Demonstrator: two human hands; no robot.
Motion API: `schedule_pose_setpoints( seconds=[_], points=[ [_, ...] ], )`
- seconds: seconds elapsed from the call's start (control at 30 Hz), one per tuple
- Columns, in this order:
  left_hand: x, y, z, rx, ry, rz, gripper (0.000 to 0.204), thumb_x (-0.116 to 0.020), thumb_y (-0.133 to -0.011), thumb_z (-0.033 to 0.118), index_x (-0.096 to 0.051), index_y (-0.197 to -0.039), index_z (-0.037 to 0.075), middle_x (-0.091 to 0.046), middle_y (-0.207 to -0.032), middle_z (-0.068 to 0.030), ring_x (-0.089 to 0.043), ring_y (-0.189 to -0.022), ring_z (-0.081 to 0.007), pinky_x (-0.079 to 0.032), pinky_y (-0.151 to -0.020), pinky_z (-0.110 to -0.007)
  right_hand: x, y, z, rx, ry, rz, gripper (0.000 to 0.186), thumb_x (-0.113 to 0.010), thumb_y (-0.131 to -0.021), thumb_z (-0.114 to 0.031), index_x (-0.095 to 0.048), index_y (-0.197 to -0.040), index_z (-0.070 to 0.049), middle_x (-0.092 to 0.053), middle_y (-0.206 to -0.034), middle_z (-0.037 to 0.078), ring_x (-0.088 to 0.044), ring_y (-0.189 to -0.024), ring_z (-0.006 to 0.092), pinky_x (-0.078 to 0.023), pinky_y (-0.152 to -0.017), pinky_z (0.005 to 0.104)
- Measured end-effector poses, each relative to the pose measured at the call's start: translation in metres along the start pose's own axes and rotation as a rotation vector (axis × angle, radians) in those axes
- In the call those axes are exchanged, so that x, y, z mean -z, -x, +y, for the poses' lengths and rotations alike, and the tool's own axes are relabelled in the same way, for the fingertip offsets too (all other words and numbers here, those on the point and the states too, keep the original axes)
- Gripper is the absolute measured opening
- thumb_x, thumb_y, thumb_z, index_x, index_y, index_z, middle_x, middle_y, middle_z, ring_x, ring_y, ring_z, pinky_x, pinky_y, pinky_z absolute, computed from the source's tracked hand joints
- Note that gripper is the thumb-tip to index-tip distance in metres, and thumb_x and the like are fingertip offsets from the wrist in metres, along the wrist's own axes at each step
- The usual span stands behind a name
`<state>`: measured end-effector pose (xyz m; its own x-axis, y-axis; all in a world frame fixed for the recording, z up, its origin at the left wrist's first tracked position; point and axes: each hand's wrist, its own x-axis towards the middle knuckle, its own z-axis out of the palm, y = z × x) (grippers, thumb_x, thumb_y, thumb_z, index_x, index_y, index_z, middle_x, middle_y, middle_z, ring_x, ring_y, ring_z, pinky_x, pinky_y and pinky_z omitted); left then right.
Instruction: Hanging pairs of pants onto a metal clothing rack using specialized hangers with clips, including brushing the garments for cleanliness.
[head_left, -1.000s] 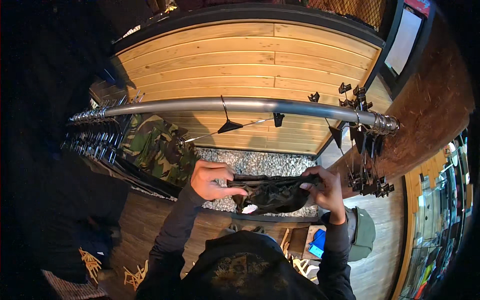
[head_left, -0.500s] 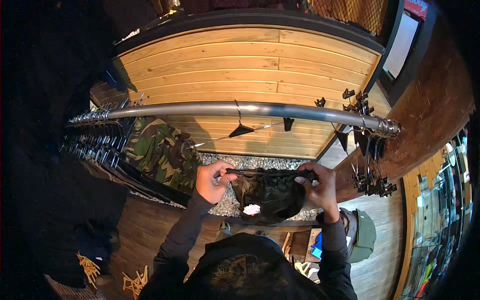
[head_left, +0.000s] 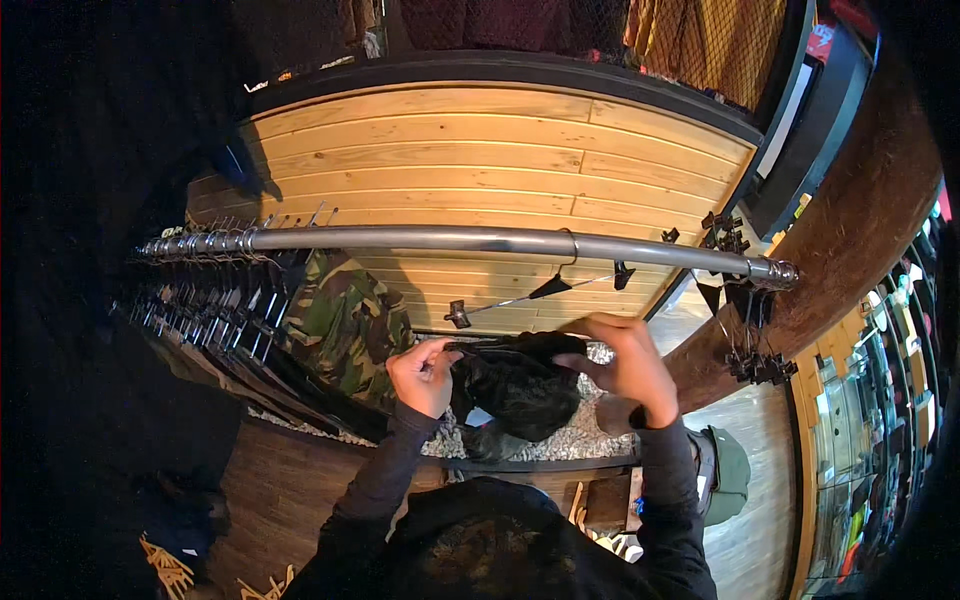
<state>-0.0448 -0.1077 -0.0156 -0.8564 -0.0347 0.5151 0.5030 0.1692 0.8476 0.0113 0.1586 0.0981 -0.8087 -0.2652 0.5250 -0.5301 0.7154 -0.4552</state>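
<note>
1. From where I stand, the left hand (head_left: 421,381) has its fingers pinched on the upper left corner of a dark garment (head_left: 518,392).
2. The right hand (head_left: 632,372) is at the garment's other end, its fingers curved and blurred; whether they grip the cloth, I cannot tell.
3. The garment hangs between the two hands, above a bed of pale gravel (head_left: 592,442). Held near its top edge, it probably drops down under its own weight, a white tag (head_left: 480,416) showing.
4. A lone clip hanger (head_left: 550,289) hooks over the metal rail (head_left: 400,238) just beyond, its clips bare, seemingly apart for easy reach.
5. More clip hangers (head_left: 752,366) bunch at the rail's right end, likely out of the way.
6. To the left hangs a camouflage garment (head_left: 345,322), beside tightly packed hangers (head_left: 215,305).
</note>
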Motion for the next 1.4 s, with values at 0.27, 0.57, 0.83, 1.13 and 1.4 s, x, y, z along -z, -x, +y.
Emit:
schedule_pose_setpoints(
  seconds=[0.27,0.57,0.83,1.13,1.4],
  points=[
    [0.028,-0.018,-0.020,-0.244,-0.222,-0.134,0.020,-0.054,-0.089,-0.010,-0.069,-0.101,-0.008,-0.068,-0.076,-0.0171,-0.074,-0.078,-0.0240,-0.063,-0.069,-0.039,-0.096,-0.082,0.008,0.355,0.167,-0.029,0.050,-0.080,-0.078,-0.024,-0.064,-0.122,-0.007,-0.067,-0.113,0.013,-0.066,-0.100,0.0331,-0.056,-0.081,0.0396],
    [0.039,-0.030,-0.045,-0.197,-0.013,-0.109,0.029,-0.052,-0.080,-0.016,-0.070,-0.100,-0.004,-0.070,-0.088,-0.0150,-0.072,-0.074,-0.0255,-0.060,-0.067,-0.033,-0.110,-0.080,-0.015,0.194,0.036,-0.017,0.048,-0.077,-0.073,0.001,-0.062,-0.119,-0.001,-0.067,-0.104,0.018,-0.067,-0.094,0.0393,-0.056,-0.077,0.0411],
    [0.011,-0.037,-0.039,-0.208,-0.025,0.005,0.021,-0.056,-0.080,-0.018,-0.068,-0.090,-0.005,-0.069,-0.090,-0.0121,-0.068,-0.071,-0.0163,-0.053,-0.063,-0.027,-0.110,-0.069,-0.034,0.110,-0.171,0.203,0.038,-0.067,-0.068,0.014,-0.068,-0.105,0.004,-0.070,-0.090,0.020,-0.072,-0.083,0.0337,-0.056,-0.072,0.0332],
    [-0.012,-0.044,-0.005,-0.148,-0.064,0.014,0.010,-0.067,-0.079,-0.012,-0.068,-0.085,-0.004,-0.071,-0.077,-0.0107,-0.071,-0.070,-0.0168,-0.054,-0.060,-0.028,-0.097,-0.059,-0.016,0.016,-0.137,0.272,0.038,-0.069,-0.068,0.008,-0.070,-0.105,0.002,-0.071,-0.088,0.018,-0.072,-0.080,0.0342,-0.056,-0.067,0.0341],
    [-0.030,-0.039,-0.015,-0.018,0.012,0.029,0.010,-0.074,-0.078,-0.008,-0.069,-0.085,-0.003,-0.071,-0.077,-0.0109,-0.070,-0.071,-0.0159,-0.055,-0.061,-0.029,-0.096,-0.056,0.000,0.037,-0.063,0.253,0.041,-0.070,-0.067,0.002,-0.071,-0.108,-0.001,-0.071,-0.093,0.020,-0.072,-0.080,0.0342,-0.057,-0.066,0.0364]
  ],
)
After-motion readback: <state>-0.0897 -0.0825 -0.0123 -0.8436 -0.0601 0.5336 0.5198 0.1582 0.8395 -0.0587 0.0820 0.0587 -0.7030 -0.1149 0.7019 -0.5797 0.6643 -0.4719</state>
